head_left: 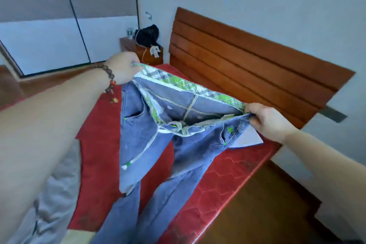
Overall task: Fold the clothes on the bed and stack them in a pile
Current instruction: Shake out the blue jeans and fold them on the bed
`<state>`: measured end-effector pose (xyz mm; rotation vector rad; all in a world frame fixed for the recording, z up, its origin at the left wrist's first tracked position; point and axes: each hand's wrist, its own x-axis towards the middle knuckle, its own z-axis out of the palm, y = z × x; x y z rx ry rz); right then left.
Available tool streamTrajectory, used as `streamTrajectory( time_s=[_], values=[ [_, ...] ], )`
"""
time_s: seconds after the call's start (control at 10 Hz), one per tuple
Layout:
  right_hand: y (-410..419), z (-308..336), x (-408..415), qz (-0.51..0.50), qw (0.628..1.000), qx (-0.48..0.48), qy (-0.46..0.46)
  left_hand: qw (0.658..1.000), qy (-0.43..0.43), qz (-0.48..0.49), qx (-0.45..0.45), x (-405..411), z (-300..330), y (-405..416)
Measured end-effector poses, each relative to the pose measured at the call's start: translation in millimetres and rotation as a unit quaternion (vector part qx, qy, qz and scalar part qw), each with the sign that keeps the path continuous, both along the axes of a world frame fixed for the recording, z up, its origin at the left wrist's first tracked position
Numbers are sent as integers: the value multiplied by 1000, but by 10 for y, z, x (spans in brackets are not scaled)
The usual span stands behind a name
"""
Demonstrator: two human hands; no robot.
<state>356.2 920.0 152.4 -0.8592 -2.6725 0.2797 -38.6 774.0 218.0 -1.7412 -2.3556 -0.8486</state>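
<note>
A pair of blue jeans [158, 150] with a green plaid lining hangs over the red bed [223, 186], held up by the waistband. My left hand [123, 70], with a bead bracelet on the wrist, grips the waistband's left end. Its right end is pinched by my right hand [269, 121]. The waist gapes open toward me and the two legs trail down onto the mattress toward the lower edge of the view. A pale folded garment [247, 138] lies on the bed under my right hand. A grey garment [53, 200] lies at the lower left.
A wooden headboard [247, 61] stands at the far side of the bed. A nightstand [146, 51] with a black bag [147, 34] and a cup sits beside it. Wardrobe doors [59, 16] fill the back left. Wooden floor [263, 204] runs along the bed's right side.
</note>
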Motion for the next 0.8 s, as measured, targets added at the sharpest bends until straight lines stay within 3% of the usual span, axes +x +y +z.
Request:
streamTrajectory(
  time_s=[0.1,0.3,0.4,0.6,0.7,0.8],
  values=[
    [-35,473,157,15,998,67,-5,1000,5,-25,19,18,399,49],
    [37,1187,452,-99,973,154,141,982,12,-167,86,347,1004,-4],
    [94,1455,570,-121,965,132,189,978,47,-194,60,396,1208,39],
    [226,1759,793,-223,957,78,165,965,55,-256,-24,476,1090,48],
    [252,1797,803,-247,948,70,186,949,133,-277,-66,506,926,104],
    [309,1856,777,-266,940,69,204,954,126,-271,-4,466,986,234]
  ],
)
